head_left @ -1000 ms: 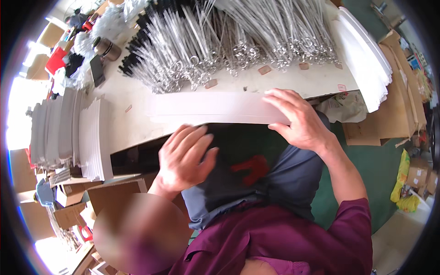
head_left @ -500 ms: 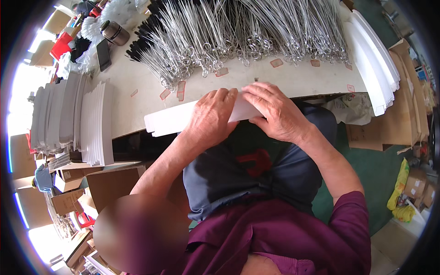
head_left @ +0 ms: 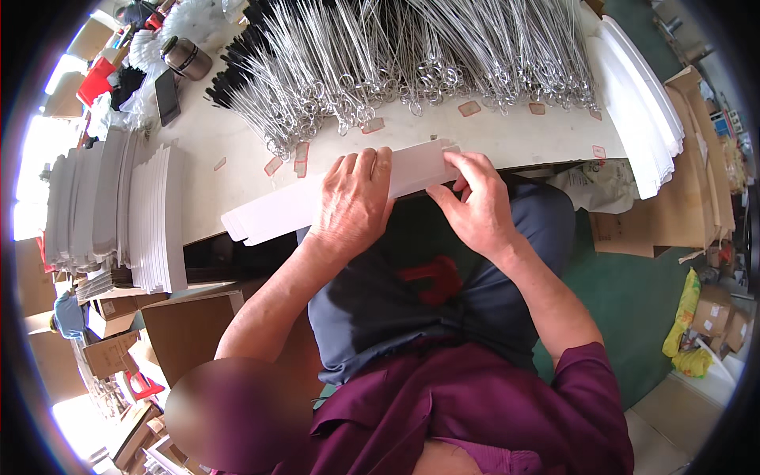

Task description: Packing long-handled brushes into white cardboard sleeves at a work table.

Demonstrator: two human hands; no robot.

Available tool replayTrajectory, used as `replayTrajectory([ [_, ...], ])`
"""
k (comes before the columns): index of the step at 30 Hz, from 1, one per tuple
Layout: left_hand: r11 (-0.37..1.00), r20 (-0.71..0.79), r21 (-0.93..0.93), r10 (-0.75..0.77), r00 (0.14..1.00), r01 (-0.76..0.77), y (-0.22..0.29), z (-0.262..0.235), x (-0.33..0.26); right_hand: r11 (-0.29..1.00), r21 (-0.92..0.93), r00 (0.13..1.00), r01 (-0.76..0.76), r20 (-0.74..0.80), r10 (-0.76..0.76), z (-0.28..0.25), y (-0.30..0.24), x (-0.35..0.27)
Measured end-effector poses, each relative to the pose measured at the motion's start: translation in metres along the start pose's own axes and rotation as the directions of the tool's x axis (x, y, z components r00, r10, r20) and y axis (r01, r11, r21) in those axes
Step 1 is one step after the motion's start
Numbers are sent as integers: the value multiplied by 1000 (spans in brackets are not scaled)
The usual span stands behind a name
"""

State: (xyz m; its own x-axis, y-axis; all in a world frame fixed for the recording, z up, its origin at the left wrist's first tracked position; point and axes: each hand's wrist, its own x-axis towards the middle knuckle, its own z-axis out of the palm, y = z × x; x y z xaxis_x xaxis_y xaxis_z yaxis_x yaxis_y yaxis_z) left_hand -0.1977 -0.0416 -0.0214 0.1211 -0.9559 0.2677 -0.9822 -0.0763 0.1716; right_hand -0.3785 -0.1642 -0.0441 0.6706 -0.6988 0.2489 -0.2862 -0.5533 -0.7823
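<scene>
A long, narrow white cardboard box [head_left: 273,215] lies slantwise along the table's front edge, its right end higher than its left. My left hand [head_left: 354,198] is closed over its middle, fingers on top and thumb at the near side. At the right end, my right hand [head_left: 483,206] has its thumb and fingers bent around the end flaps. Small flaps show at the left end too. Beyond the box lies a wide pile of wire-handled brushes [head_left: 427,63], looped ends toward me and black bristles showing at the left.
Flat white cartons [head_left: 162,218] stand stacked at the table's left, more white cartons [head_left: 637,103] at its right. A phone [head_left: 167,97] and a metal flask [head_left: 186,58] are at the back left. Cardboard boxes [head_left: 190,321] are below left; a brown carton [head_left: 673,174] stands at the right.
The box has shifted left with my left hand, and more of its right part shows. My right hand has drawn back to the right end, its fingers now bent around it.
</scene>
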Motion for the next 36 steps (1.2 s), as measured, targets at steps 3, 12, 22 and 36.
replayTrajectory([
  [3,1000,-5,5,16,1000,-16,-1,1,-1,967,222,992,-123,45,115,1,14,7],
  [12,998,-46,-37,56,997,-58,-7,6,-5,765,453,875,-457,385,294,-29,-1,19],
  [22,992,-123,-57,109,986,-116,-10,4,-7,497,546,734,-674,573,365,-43,-9,29],
  [36,995,34,-101,-9,999,12,-7,-12,0,817,-370,896,442,210,-390,-26,-27,23],
])
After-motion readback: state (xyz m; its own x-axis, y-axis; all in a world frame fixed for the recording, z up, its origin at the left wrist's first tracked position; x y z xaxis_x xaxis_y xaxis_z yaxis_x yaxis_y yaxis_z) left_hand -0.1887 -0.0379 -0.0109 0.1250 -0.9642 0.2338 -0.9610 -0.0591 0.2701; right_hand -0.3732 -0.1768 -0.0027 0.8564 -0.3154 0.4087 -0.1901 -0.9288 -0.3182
